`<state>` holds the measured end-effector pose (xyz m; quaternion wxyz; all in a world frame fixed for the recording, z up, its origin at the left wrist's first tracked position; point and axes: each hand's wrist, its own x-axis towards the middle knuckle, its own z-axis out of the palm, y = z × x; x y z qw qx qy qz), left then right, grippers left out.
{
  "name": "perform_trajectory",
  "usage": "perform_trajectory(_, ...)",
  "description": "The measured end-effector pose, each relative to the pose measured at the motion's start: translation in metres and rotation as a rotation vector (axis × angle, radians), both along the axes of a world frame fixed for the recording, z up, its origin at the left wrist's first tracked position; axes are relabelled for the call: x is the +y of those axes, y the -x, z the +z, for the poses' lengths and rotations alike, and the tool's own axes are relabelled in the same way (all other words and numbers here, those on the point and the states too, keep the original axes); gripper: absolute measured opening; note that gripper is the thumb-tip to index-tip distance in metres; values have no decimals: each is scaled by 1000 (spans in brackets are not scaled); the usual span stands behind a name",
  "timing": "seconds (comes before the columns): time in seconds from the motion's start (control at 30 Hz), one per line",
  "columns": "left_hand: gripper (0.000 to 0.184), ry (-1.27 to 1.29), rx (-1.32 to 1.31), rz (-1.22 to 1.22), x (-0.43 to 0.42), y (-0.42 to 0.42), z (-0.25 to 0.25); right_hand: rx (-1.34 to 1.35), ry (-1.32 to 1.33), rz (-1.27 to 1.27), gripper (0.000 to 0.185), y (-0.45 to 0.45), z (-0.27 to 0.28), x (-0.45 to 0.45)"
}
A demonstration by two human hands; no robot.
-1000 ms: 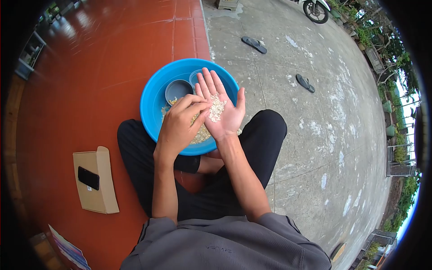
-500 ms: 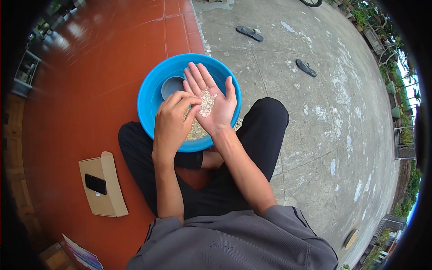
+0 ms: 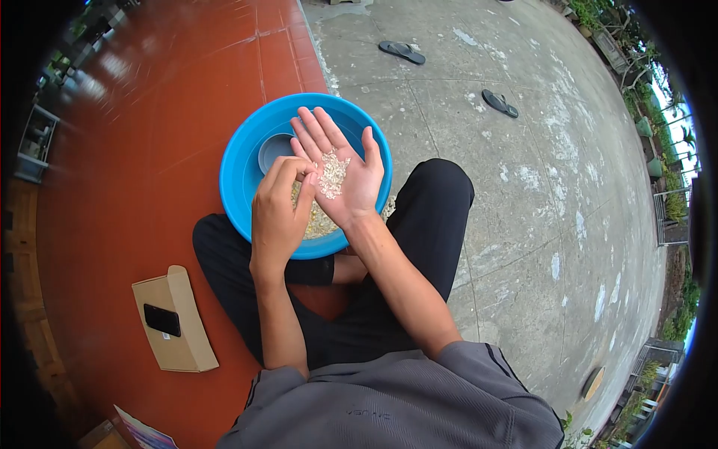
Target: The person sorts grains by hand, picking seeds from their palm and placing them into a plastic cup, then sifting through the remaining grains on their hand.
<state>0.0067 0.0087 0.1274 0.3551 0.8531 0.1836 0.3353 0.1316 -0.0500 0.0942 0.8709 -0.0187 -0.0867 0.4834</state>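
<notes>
My right hand (image 3: 350, 179) is held palm up and open over a blue basin (image 3: 229, 176), fingers stretched out and thumb apart. A small heap of pale grains (image 3: 332, 175) lies on its palm. My left hand (image 3: 280, 198) is closed in a pinch at the heap's left edge, thumb and forefinger tips together. Whatever sits between those tips is too small to make out. Below the hands, more pale and yellowish grain (image 3: 318, 224) covers part of the basin's bottom. A grey round bowl (image 3: 274, 147) stands inside the basin, partly hidden by my fingers.
The basin rests between my crossed legs (image 3: 434, 217). On the red tiled floor (image 3: 134, 209) to the left, a black phone (image 3: 162, 319) lies on a cardboard box (image 3: 191, 340). Two dark flip-flops (image 3: 402, 52) (image 3: 499, 103) lie on the concrete (image 3: 523, 247).
My left thumb and forefinger have come together at the grain heap's edge. The view has shifted slightly, so the basin and both hands sit a little further left.
</notes>
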Motion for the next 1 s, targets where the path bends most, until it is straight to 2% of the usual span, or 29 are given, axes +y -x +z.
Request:
perform_trajectory(0.17,18,166,-128,12,2,-1,-15,54,2,-5,88,-2,4,-1)
perform_trajectory(0.27,22,225,-92,107,2,-1,-13,75,10,-31,88,-5,6,-3)
perform_trajectory(0.37,24,189,-52,208,9,-14,-20,136,-20,-64,84,-14,7,-7)
perform_trajectory(0.47,24,50,67,263,38,-46,-24,175,-52,-109,81,-27,7,-9)
perform_trajectory(0.6,28,-27,179,268,82,-87,-50,179,-46,-151,80,-38,7,-15)
perform_trajectory(0.63,30,-87,213,281,94,-92,-67,163,-33,-170,81,-39,8,-15)
perform_trajectory(0.73,29,-103,353,308,91,-85,-65,169,-36,-197,82,-43,10,-16)
perform_trajectory(0.83,25,104,114,186,55,-66,-32,191,-49,-205,82,-40,12,-19)
perform_trajectory(1.0,18,27,42,268,27,-54,-25,197,-83,-169,81,-38,14,-15)
